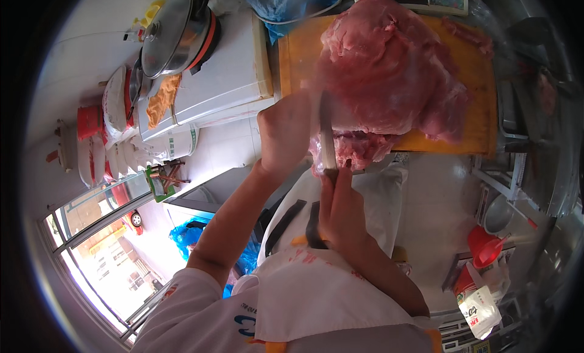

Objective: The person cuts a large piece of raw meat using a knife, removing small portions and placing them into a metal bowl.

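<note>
A large slab of raw pink meat (389, 67) covers much of a yellow-orange cutting board (480, 122). A smaller flap of meat (359, 147) hangs over the board's near edge. My right hand (344, 212) is closed around a knife (327, 137), its blade pointing away from me along the left side of the meat. Just left of the blade, my left hand (285, 133) is at the meat's left edge. Motion blurs its fingers, so their grip cannot be made out.
A lidded pan (167, 40) and an orange cloth (163, 100) sit on the white cabinet (228, 79) to the left. Beyond the board is a blue plastic bag (292, 3). A red scoop-like container (485, 246) and metal racks stand at the right.
</note>
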The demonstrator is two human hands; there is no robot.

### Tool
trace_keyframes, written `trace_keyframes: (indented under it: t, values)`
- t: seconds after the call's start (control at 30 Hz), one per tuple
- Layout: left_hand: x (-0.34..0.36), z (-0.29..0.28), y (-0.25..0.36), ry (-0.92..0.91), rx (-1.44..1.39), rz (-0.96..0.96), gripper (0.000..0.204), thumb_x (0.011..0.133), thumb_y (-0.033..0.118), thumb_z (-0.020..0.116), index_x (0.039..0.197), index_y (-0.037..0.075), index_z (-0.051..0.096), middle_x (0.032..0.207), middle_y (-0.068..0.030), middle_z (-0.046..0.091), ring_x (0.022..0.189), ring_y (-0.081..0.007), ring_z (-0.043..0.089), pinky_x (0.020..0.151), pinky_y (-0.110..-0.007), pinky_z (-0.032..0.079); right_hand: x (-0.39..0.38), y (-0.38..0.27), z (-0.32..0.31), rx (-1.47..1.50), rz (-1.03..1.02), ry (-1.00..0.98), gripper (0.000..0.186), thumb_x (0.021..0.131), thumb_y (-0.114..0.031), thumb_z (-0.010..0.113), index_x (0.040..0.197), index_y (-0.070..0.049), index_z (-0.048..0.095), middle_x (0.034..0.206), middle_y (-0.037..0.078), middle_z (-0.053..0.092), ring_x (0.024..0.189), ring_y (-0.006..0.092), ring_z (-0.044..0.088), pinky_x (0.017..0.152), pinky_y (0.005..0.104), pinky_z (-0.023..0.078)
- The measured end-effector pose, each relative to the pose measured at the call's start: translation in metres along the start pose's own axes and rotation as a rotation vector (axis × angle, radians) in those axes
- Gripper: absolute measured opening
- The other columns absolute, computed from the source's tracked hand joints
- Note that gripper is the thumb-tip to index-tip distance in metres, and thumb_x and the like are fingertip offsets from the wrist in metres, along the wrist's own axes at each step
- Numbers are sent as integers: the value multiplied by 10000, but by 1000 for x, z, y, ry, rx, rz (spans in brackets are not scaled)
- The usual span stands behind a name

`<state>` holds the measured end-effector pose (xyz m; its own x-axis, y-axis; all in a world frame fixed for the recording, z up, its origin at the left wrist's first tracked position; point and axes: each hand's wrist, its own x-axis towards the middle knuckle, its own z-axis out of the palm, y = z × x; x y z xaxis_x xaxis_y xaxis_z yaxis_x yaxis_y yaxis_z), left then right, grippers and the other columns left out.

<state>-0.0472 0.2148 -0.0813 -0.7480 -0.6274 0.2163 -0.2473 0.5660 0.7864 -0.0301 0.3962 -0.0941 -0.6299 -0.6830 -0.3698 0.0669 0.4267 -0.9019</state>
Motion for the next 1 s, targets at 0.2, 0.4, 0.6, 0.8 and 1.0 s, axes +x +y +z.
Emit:
trace_keyframes:
  t: [0.2,0.4,0.6,0.8,1.0]
  values:
    - [11,-2,-2,11,-17,-101,370,1104,172,610,790,-20,581,684,62,442,693,-33,366,567,-257,336,-14,25,12,-212,32,-76,212,1090,-201,574,1122,-17,473,909,248,707,785,472,705,648,526,573]
    - [12,-14,-1,-16,-293,-250,350,1106,207,612,859,-39,643,713,65,505,716,-26,411,595,-248,389,-39,14,-13,-26,-25,-36,212,1097,-206,559,1150,-21,471,903,260,699,791,484,701,666,542,566]
    - [11,-20,-5,-61,-203,-282,359,1109,204,603,828,-19,603,694,68,465,702,-26,379,574,-252,357,12,-10,5,68,-41,110,236,1116,-233,531,1166,-18,447,902,270,687,795,516,680,654,557,549]
    - [12,-21,-1,-89,-123,-226,370,1110,213,605,819,-15,600,688,67,464,702,-27,381,571,-257,357,19,1,24,-12,-66,56,229,1110,-209,528,1163,-10,428,919,274,688,806,514,679,671,574,539]
    - [0,-16,-13,93,-316,-289,376,1109,200,604,798,-7,564,700,69,453,705,-30,369,574,-262,350,-23,-9,10,27,93,-9,254,1101,-218,546,1184,-5,435,972,284,705,872,524,682,694,570,544]
